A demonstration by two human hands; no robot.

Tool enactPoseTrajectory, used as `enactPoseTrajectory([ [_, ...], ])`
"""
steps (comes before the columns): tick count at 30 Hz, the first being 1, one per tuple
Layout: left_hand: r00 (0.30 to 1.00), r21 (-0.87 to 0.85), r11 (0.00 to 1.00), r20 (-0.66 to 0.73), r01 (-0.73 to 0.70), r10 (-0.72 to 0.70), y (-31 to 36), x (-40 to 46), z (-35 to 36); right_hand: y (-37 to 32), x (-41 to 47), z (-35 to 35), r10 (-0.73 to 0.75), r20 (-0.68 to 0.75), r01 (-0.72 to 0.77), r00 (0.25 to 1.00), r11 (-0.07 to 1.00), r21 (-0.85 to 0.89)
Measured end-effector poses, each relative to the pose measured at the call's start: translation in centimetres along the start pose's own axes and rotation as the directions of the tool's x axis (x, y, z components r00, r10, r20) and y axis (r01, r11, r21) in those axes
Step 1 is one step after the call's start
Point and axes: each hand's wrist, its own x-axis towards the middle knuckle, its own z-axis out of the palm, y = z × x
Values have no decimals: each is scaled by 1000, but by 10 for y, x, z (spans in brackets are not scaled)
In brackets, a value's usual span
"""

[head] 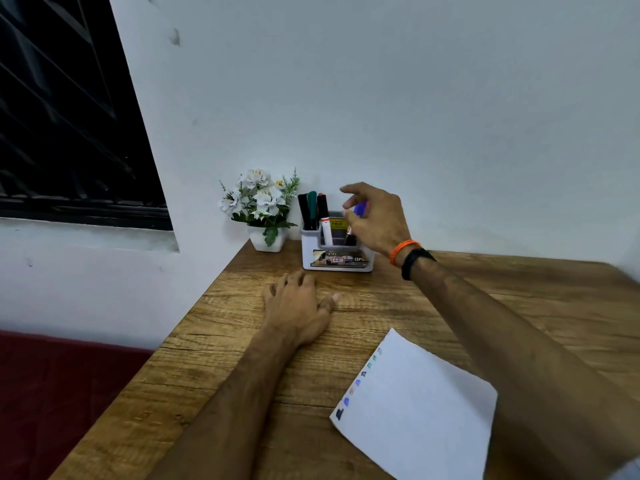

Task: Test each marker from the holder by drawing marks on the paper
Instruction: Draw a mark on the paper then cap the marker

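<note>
Brown wood-grain table against pale wall. On it: small white pot of white artificial flowers at back corner, white plastic marker holder just beside it, white paper sheet near front, left hand flat on wood.

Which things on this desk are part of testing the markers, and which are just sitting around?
Part of the job:
white marker holder
markers standing in it
blue-capped marker in the right hand
sheet of paper, colour marks along its left edge

Just lying about:
potted white flowers
card in the holder's front slot
left hand, resting flat on the wooden desk
</note>
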Motion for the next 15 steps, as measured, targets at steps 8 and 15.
enactPoseTrajectory([
  [8,991,-34,991,-37,-128,127,28,-1,2,41,-18,-25,121,-40,-123,992,992,-42],
  [15,987,-34,987,21,-160,161,28,2,11,48,-5,-23,173,-28,-175,985,981,-82],
])
